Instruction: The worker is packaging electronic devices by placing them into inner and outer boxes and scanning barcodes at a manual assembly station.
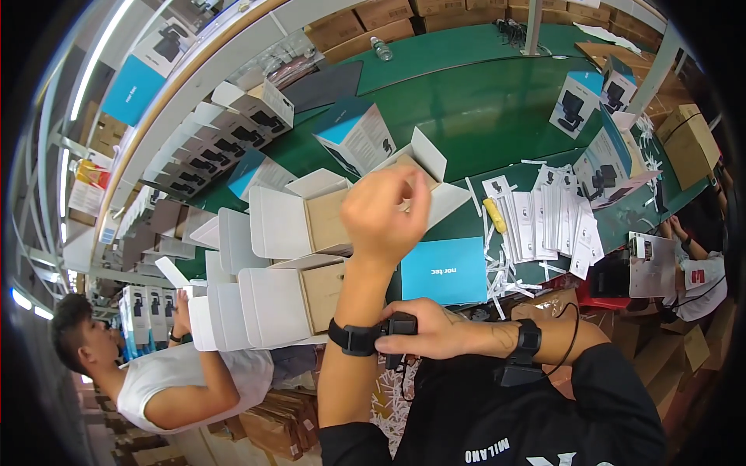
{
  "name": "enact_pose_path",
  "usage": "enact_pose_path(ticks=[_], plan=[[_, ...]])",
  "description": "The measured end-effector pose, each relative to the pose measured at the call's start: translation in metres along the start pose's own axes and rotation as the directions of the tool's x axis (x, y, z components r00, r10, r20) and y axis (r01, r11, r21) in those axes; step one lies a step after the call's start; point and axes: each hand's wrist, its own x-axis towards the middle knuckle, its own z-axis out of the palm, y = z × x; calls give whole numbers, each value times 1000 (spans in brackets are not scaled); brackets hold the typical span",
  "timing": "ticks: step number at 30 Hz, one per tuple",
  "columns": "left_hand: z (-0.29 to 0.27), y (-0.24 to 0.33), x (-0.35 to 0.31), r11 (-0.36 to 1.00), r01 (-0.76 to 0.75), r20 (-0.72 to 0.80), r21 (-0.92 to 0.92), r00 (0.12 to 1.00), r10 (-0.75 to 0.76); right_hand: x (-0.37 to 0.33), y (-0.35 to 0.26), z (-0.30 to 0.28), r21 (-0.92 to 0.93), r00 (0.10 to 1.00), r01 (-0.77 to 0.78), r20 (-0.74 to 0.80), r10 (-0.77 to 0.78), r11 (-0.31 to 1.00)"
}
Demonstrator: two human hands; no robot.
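Observation:
My left hand [386,208] is raised over the boxes, its fingers curled into a loose fist. I see nothing in it. A black strap [353,339] circles my left wrist. There my right hand [426,330] grips a small black device [400,325], with the thumb and fingers around it. Beneath and beside my left hand stand several white cartons with raised flaps [280,221] and brown cardboard inside [326,217]. One more open white carton [427,155] lies just beyond the fist. A flat blue box [444,272] rests to the right of my left forearm.
White folded leaflets [536,221], a yellow roll-shaped item [494,215] and paper strips [509,283] cover the right side of the green table [458,93]. Printed boxes [353,140] stand around it. A co-worker in white [186,380] is at the left; another person [699,272] is far right.

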Motion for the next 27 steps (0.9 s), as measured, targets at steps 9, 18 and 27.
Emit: enact_pose_path(ticks=[9,18,27], plan=[[-65,25,15,592,336,-141,-732,776,-615,-3,10,-2,410,979,-96,204,12,907],[-88,7,6,206,316,-6,-926,534,-846,-2,38,-23,-185,913,403,151,-379,896],[-90,15,-19,-193,170,255,-966,538,-803,27,51,-11,-221,920,386,162,-357,896]])
